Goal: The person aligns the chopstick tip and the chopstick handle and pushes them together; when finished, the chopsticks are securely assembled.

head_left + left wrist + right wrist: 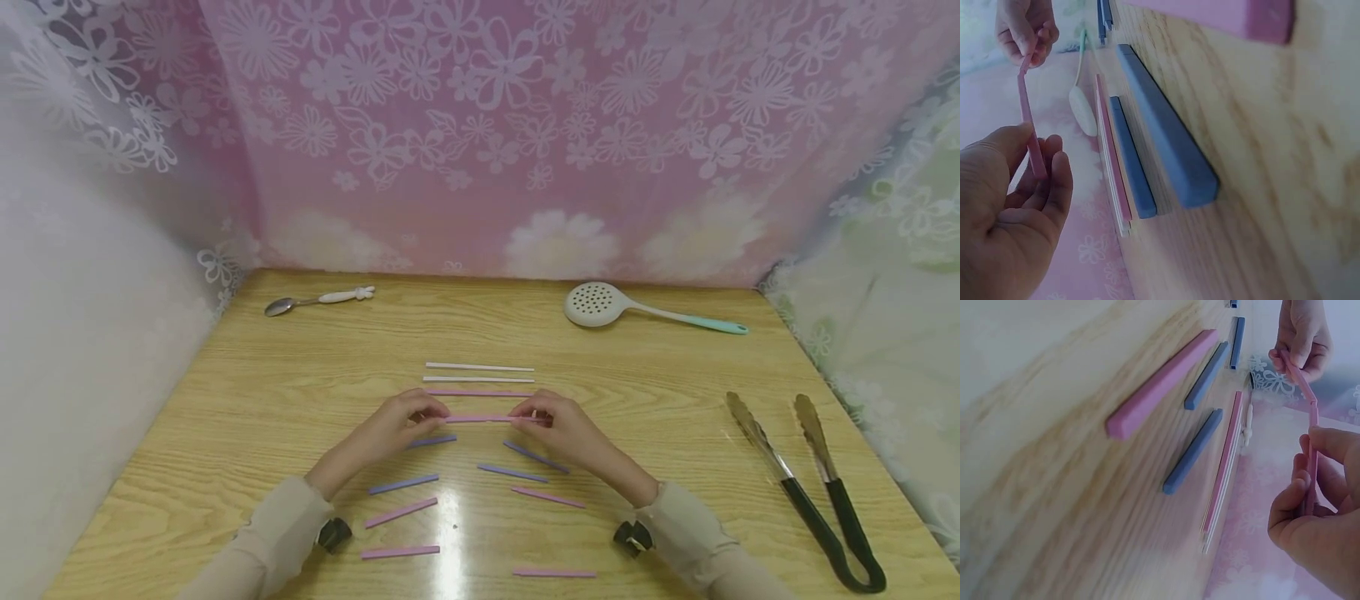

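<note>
Between my two hands, just above the table, a pink chopstick (pixel 480 419) made of two pieces is held level. My left hand (pixel 396 423) pinches its left piece (pixel 1027 112) between thumb and fingers. The right piece (pixel 1314 419) is gripped the same way by my right hand (pixel 562 429). The pieces meet end to end near the middle, at a slight angle in both wrist views; whether they are locked cannot be told. Behind the hands lie a whole pink chopstick (pixel 480 392) and two white chopsticks (pixel 480 379), side by side.
Blue pieces (pixel 403 484) and pink pieces (pixel 401 551) lie in front of the hands, to left and right. A spoon (pixel 341 296) rests at the back left, a slotted skimmer (pixel 594 305) at the back right. Black-handled tongs (pixel 817 517) lie spread on the right.
</note>
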`<state>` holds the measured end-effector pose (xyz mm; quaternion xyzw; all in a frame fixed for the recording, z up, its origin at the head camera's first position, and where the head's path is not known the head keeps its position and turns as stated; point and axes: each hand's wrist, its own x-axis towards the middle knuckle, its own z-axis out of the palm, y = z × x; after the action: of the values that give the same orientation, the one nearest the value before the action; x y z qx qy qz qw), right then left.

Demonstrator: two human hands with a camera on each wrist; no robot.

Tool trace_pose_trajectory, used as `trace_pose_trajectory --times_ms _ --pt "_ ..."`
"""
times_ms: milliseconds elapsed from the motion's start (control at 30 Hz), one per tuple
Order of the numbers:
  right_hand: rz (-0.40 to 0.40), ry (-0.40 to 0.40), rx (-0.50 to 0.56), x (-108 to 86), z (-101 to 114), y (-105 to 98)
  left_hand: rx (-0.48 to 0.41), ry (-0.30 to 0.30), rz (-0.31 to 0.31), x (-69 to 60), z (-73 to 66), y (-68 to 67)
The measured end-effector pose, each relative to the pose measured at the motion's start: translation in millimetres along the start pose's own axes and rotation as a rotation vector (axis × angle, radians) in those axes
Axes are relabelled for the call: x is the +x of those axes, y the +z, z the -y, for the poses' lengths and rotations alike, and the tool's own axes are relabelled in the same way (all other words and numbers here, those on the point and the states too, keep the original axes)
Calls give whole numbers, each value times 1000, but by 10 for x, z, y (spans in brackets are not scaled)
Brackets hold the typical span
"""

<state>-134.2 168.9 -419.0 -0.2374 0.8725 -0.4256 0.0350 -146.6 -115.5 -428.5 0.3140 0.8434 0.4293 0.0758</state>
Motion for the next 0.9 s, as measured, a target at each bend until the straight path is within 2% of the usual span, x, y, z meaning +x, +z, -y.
trace_pose_trajectory --times_ms 200,467,700,900 --pt "-12 -21 -5 3 16 32 -14 -18 31 10 -23 13" --pt "-24 -46 0 -9 27 69 10 40 66 21 -34 42" --pt "-25 -50 -9 -26 32 57 77 132 35 44 -70 79" --pt "-56 -69 -31 -47 41 55 86 143 16 60 -105 109"
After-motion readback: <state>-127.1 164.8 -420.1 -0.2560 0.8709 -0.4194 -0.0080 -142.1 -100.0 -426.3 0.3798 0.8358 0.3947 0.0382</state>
